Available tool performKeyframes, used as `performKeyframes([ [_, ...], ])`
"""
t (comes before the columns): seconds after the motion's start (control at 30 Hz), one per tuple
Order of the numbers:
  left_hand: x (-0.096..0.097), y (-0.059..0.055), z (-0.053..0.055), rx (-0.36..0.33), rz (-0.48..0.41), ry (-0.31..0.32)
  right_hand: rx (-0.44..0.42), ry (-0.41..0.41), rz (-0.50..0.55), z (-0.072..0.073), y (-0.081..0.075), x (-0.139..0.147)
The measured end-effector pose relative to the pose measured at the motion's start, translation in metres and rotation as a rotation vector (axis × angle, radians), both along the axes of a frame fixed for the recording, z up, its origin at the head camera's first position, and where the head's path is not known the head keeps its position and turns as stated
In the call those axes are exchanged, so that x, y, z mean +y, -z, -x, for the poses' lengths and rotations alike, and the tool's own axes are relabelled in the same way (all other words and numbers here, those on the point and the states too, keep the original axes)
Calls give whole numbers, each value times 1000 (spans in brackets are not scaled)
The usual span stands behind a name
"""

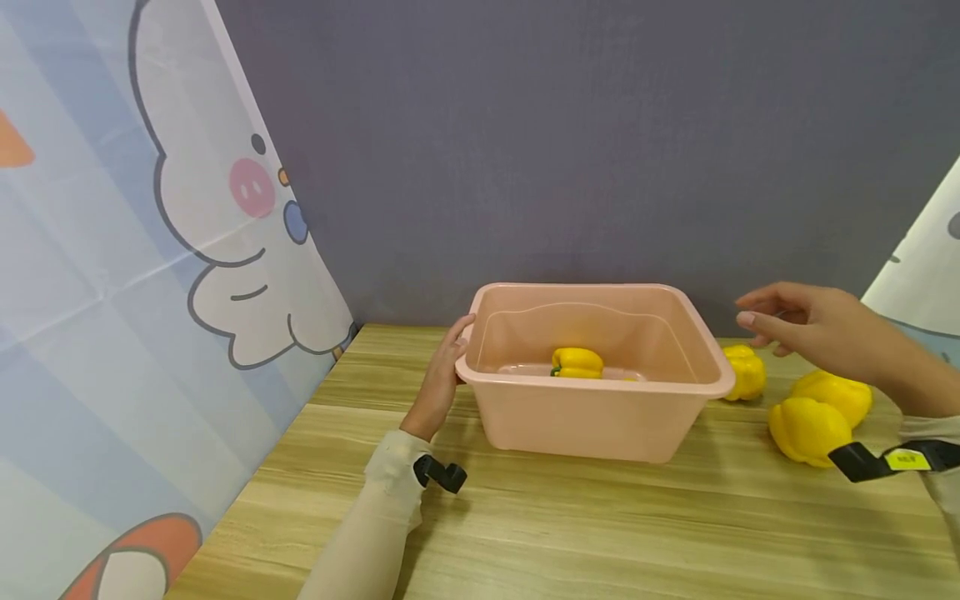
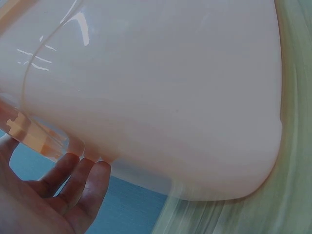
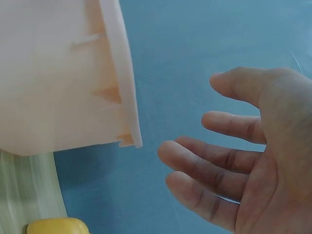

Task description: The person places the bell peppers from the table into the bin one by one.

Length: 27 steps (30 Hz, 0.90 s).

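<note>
A pink plastic tub (image 1: 577, 421) stands on the wooden table with a yellow bell pepper (image 1: 577, 362) lying inside. A sliver of another yellow thing shows just over its near rim. At the tub's left end, my left hand (image 1: 441, 375) holds the rim; the left wrist view has its fingertips (image 2: 100, 170) bent up under the rim against the outer wall. My right hand (image 1: 825, 329) hovers in the air right of the tub, fingers loosely bent and apart, holding nothing. Below it lie yellow bell peppers: one (image 1: 745, 372) beside the tub, two others (image 1: 810, 429) farther right.
A dark grey wall (image 1: 562, 150) rises directly behind the table. On the left hangs a curtain (image 1: 97, 275) with cartoon prints, and another printed sheet (image 1: 922, 258) shows at the right edge. Wooden tabletop (image 1: 600, 533) extends in front of the tub.
</note>
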<state>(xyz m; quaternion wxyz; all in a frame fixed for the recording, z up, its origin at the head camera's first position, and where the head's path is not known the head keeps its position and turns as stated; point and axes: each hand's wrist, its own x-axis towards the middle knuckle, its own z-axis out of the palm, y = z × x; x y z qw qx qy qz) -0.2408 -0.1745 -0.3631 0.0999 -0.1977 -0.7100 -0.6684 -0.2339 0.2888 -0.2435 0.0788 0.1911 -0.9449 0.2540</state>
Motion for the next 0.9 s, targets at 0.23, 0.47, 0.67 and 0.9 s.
performKeyframes([
  [0.23, 1, 0, 2, 6, 3, -8, 17, 8, -1, -3, 16, 10],
  [0.47, 2, 3, 5, 9, -6, 11, -1, 16, 111, -15, 38, 26],
  [0.67, 4, 3, 7, 35, -14, 15, 8, 63, 144, -20, 53, 42],
  [0.9, 4, 4, 5, 22, 4, 8, 1, 70, 181, -24, 72, 54],
])
